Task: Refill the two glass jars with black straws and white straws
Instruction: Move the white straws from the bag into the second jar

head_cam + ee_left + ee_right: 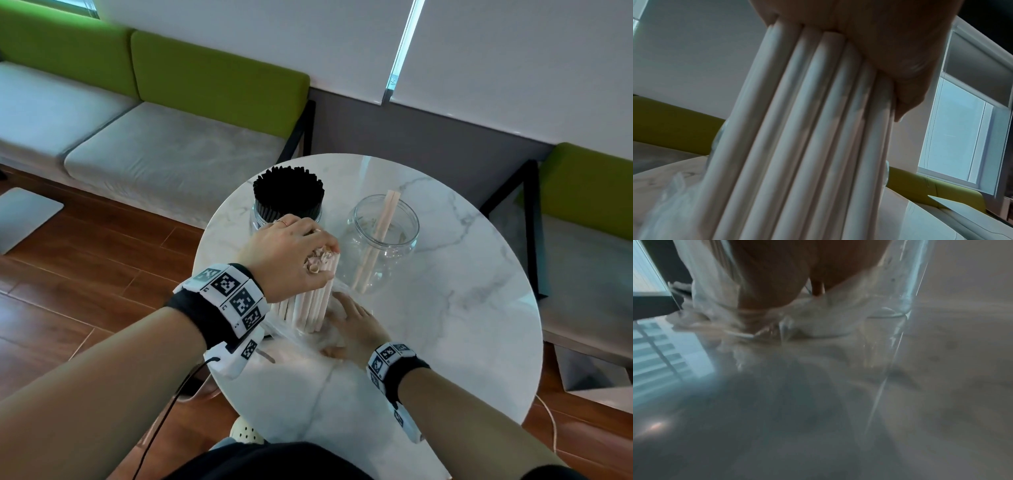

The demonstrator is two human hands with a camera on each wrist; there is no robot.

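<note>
Round white marble-patterned table (pixel 445 308) seen from above, with two clear glass jars standing side by side at its far half. The left-hand clear glass jar (pixel 260 219) is packed full of upright black straws (pixel 288 192); the right-hand clear glass jar (pixel 383 236) holds only two pale paper-wrapped straws (pixel 376 240) leaning against its rim. Nearer the person, a thick bundle of white straws (pixel 311 305) stands upright on the table, its lower end sitting in crumpled clear plastic wrapping (pixel 329 339). The left hand (pixel 291 257) caps the top of the bundle, fingers curled down round the straw ends; the left wrist view shows the same grip from below, with the hand (pixel 879 48) closed over the tops of the parallel white tubes (pixel 807 129). The right hand (pixel 356 329) lies low at the foot of the bundle on the plastic wrapping, fingers pointed towards the straws; whether it pinches the film or only presses on it cannot be told, the right wrist view being blurred and showing only the hand (pixel 777 272) against bunched film (pixel 818 318). Both wrists wear black bands with square black-and-white markers (pixel 229 294). Behind the table stand benches with grey seat cushions and green backrests (pixel 219 75) on a wooden floor (pixel 68 291).
</note>
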